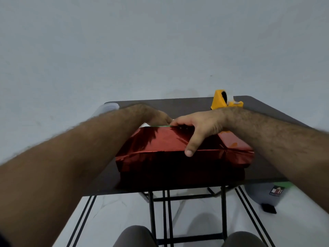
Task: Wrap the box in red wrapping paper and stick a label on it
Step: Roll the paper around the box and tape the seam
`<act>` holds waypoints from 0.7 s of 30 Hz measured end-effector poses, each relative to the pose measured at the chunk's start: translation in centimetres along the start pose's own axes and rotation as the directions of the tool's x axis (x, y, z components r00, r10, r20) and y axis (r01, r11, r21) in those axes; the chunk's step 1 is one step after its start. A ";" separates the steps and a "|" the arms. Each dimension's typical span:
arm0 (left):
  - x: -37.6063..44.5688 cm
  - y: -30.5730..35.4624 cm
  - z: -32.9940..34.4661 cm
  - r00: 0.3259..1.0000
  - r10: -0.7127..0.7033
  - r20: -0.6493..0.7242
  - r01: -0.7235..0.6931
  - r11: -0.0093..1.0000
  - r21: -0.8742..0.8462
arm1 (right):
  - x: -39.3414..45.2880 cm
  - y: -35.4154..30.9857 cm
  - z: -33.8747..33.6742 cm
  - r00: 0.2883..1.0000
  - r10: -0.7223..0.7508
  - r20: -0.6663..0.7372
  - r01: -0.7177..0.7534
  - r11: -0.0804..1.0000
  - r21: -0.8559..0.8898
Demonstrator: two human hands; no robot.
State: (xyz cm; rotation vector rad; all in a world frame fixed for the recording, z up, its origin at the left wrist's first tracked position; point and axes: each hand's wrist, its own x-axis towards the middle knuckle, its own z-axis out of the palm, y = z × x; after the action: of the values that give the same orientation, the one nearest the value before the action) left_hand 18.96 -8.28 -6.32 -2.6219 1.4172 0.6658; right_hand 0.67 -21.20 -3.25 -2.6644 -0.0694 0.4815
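Two knees (135, 237) are seen at the bottom edge, in front of a dark folding table (277, 122). On the near part of the table the box in shiny red wrapping paper (165, 148) is lying flat. The right hand (201, 125) is laid over its top, thumb stretched to the near edge and fingers curled over the far edge. The left hand (153, 114) is placed at that far edge; its fingers are hidden. Behind, a yellow tape dispenser (222, 100) is standing.
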 end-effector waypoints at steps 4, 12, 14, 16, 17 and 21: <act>0.0 0.1 0.1 1.000 0.000 -0.010 0.000 1.000 0.008 | -0.2 0.1 0.0 0.999 0.002 -0.034 -0.001 1.000 0.027; 1.2 -1.0 -0.4 0.997 0.044 -0.065 -0.051 0.994 -0.095 | 1.8 0.8 0.6 0.977 0.056 -0.204 -0.053 0.998 0.024; 1.6 -1.6 -0.8 0.994 0.073 -0.084 -0.084 0.986 -0.141 | 1.8 1.2 0.7 0.973 0.010 -0.232 -0.020 0.999 -0.041; 1.9 -2.2 -1.2 0.985 0.098 -0.142 -0.124 0.975 -0.185 | 2.1 1.9 0.7 0.943 0.018 -0.332 -0.018 1.000 0.004; 2.1 -2.4 -1.4 0.976 0.119 -0.181 -0.155 0.968 -0.198 | 2.4 2.2 0.7 0.918 0.038 -0.395 -0.025 0.999 0.039; 1.3 -2.9 -1.9 0.983 0.136 -0.127 -0.173 0.919 -0.354 | 3.3 3.8 0.2 0.875 0.115 -0.470 -0.081 0.992 0.092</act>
State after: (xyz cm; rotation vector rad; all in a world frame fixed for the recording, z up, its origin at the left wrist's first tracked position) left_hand 22.55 -8.17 -5.51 -2.8741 1.6902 0.9069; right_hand 3.56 -24.12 -6.10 -2.6453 0.2281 -0.1513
